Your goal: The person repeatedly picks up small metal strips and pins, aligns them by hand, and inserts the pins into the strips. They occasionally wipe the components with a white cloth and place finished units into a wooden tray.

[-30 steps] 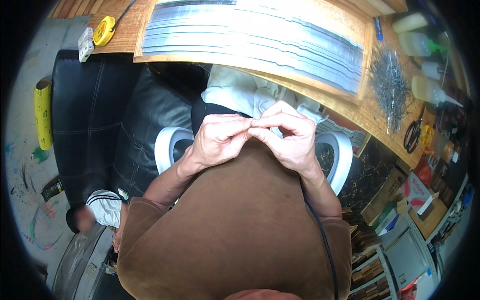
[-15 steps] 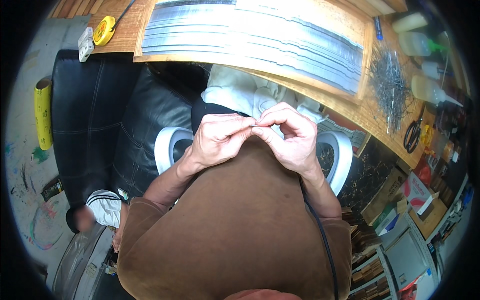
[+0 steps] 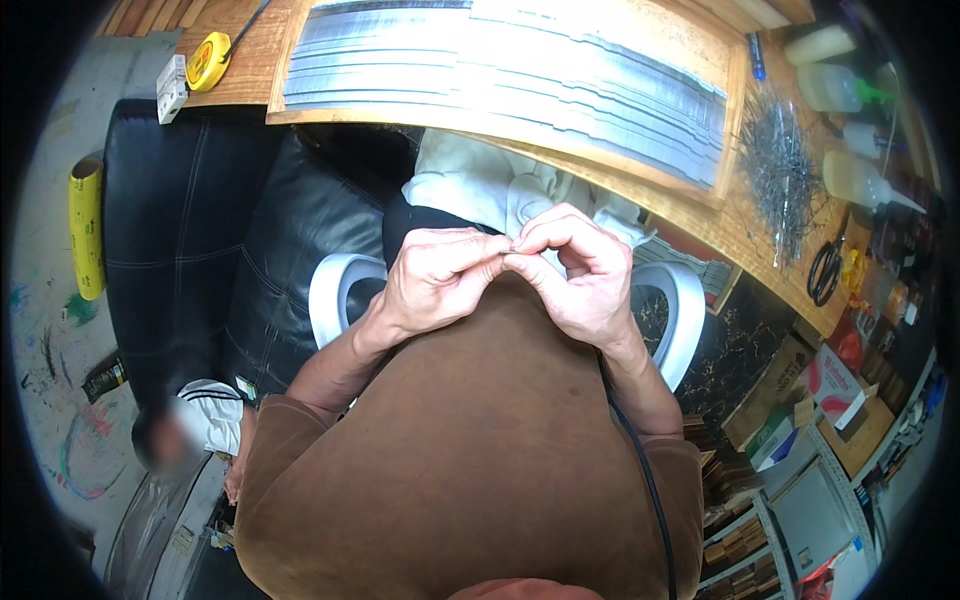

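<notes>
Metal sliver (image 3: 512, 247), tiny, pinched between both hands' fingertips.

I see a brown long-sleeved top, its cuffs pushed up to the elbows, leaving both forearms bare; left hand (image 3: 437, 285) and right hand (image 3: 585, 280) wear no gloves; a thin black cable runs down at four o'clock

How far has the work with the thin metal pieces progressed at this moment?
Done: rows of grey metal strips fill the wooden board. In hand: left hand and right hand pinch one tiny piece, too small to identify. Left: a loose wire pile on the table.
</notes>
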`<state>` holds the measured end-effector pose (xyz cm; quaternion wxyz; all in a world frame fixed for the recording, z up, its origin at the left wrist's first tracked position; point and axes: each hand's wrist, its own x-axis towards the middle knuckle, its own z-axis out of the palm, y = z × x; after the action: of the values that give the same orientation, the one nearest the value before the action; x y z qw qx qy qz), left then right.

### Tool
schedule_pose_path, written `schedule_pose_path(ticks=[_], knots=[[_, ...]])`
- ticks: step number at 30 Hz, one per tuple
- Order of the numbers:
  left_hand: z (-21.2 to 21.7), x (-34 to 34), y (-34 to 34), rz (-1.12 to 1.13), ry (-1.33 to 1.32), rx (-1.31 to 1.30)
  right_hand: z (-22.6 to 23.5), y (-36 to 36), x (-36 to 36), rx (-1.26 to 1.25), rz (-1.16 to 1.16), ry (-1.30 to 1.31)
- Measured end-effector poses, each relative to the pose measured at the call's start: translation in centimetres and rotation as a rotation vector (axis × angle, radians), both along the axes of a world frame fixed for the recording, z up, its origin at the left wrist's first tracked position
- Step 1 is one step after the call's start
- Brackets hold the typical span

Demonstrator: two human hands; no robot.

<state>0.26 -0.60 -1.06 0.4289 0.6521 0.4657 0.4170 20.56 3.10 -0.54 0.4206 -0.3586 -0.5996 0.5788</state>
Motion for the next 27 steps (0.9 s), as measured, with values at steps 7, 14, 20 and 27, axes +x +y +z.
schedule_pose_path(ticks=[7,14,20,27], knots=[[0.08,0.08,-0.08,0.017,0.002,0.005,-0.08,-0.12,-0.16,-0.029,-0.019,0.039],[0.24,0.21,-0.21,0.026,-0.022,-0.022,0.46,-0.18,-0.11,-0.009,-0.022,-0.022],[-0.15,0.23,-0.29,0.040,-0.031,0.004,0.69,0.21,-0.03,0.115,0.012,-0.062],[-0.12,0.25,-0.34,0.040,-0.030,-0.015,0.50,-0.11,-0.35,0.082,-0.033,-0.046]])
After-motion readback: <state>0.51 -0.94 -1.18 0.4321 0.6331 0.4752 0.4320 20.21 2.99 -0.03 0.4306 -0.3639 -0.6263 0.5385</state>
